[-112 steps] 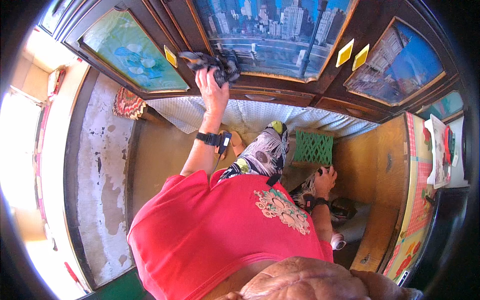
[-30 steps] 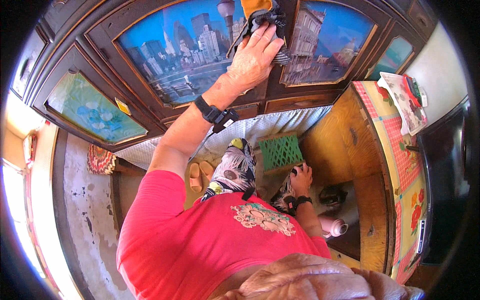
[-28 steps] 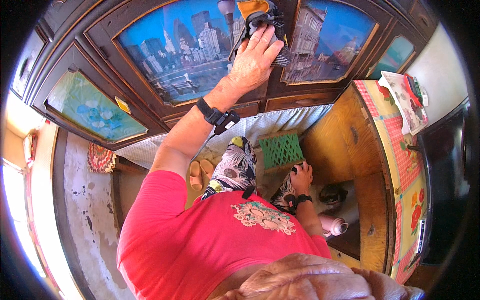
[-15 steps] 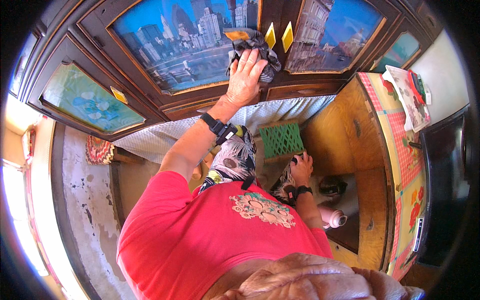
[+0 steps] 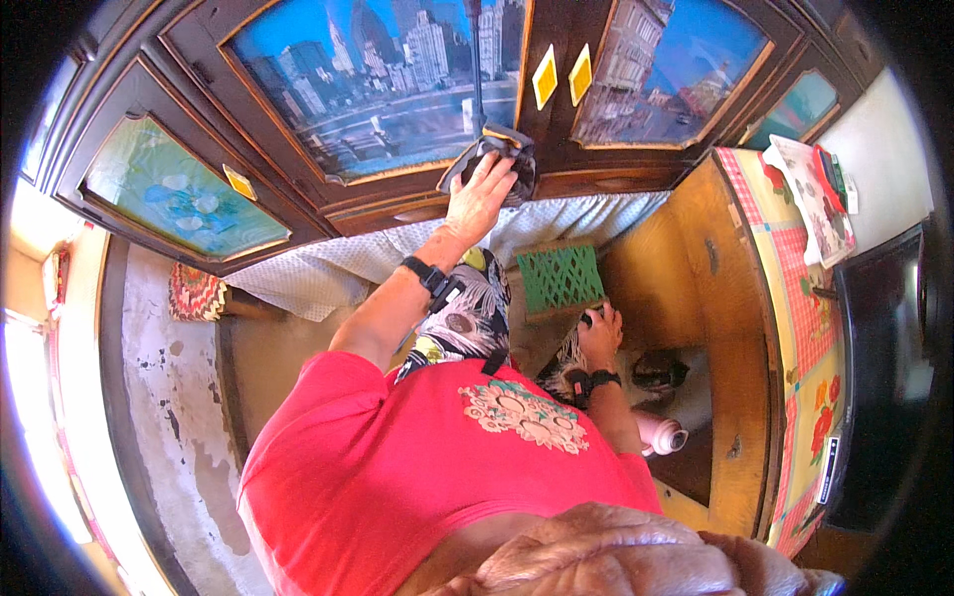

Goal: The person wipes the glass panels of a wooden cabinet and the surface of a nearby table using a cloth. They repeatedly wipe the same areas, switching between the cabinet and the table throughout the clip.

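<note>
right across the top we have the dark wooden cabinet point(image 5: 549, 127), framing a big city picture point(image 5: 383, 94). below it comes the red shirt point(image 5: 427, 437). on our right, the floral tablecloth point(image 5: 800, 298) runs along a wooden edge, and behind it stands the black screen point(image 5: 879, 397). as for room, we see the cabinet face opening sideways past the left hand point(image 5: 481, 201), while the green stool point(image 5: 558, 278) sits close ahead of the right hand point(image 5: 600, 338). and here's the action: left fingers bent, thumb apart, grasping the dark cloth point(image 5: 523, 159) against the lower right corner of the city picture and the frame beneath. the right fingers curl over the patterned trouser leg point(image 5: 562, 370); we can't tell whether they grip anything. smaller now, a pink flask point(image 5: 656, 433), then two yellow door plates point(image 5: 544, 77) above the cloth, and finally a pale label point(image 5: 828, 470) at the screen's edge, its print too tiny for us.
</note>
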A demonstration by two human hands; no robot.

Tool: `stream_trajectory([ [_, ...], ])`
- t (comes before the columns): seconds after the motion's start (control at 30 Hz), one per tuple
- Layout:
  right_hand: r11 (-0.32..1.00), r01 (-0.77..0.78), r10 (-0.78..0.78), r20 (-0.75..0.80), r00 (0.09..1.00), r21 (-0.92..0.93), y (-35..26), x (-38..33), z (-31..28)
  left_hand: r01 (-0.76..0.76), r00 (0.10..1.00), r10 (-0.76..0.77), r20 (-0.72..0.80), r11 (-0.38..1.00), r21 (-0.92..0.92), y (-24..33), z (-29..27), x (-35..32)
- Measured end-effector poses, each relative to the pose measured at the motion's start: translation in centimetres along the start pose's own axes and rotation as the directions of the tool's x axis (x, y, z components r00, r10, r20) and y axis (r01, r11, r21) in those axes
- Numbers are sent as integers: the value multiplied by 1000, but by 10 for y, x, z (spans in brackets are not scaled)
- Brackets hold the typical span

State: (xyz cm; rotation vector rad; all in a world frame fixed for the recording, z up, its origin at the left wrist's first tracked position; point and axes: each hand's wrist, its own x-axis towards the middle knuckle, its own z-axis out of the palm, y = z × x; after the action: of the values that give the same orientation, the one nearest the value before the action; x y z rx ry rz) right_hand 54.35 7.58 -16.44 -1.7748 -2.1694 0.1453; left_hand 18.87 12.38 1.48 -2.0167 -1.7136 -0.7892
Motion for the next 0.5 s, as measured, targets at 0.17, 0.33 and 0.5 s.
stream_trajectory([
  [0.17, 997, -79, 79, 76, 994, 0, 1, -3, -6, 65, 998, -65, -18, 997, 30, -12, -20, -1],
  [0.33, 996, -84, 80, 109, 991, 32, 2, -1, -6, 72, 992, -60, -115, 992, 107, -25, -61, 24],
  [0.5, 997, -79, 75, 130, 989, 19, 1, 2, -2, 13, 959, 43, -279, 981, 195, -27, -115, 77],
])
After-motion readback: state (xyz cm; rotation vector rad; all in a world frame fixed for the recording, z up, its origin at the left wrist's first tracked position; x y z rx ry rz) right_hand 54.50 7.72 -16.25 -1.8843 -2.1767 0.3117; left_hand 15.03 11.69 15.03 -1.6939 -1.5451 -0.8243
